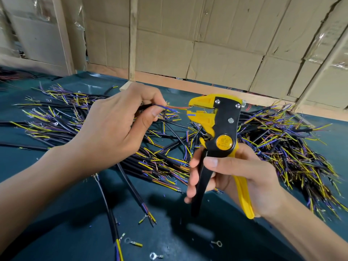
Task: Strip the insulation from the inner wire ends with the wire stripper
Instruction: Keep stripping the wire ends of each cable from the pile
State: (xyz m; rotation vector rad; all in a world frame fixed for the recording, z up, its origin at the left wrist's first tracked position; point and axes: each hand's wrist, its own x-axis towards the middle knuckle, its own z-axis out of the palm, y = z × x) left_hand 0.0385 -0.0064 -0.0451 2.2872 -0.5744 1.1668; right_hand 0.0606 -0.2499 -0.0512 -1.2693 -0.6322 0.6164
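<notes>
Above the middle of a dark green table (56,213), a person holds a cable and a tool. The left hand (113,127) pinches a black cable (145,106) between thumb and fingers, with its thin inner wires (175,108), one red and one blue, fanning out to the right. The red wire's tip reaches the mouth of a yellow and black wire stripper (216,117), held upright just beside it. The right hand (235,178) wraps around the stripper's two handles, which stand spread apart. A short blue piece of insulation (192,115) sits on the tool's lower jaw. Heaps of cut cables (282,140) with yellow and blue wire ends cover the table toward its far edge and right side. Small ring terminals (131,242) lie near the near edge.
</notes>
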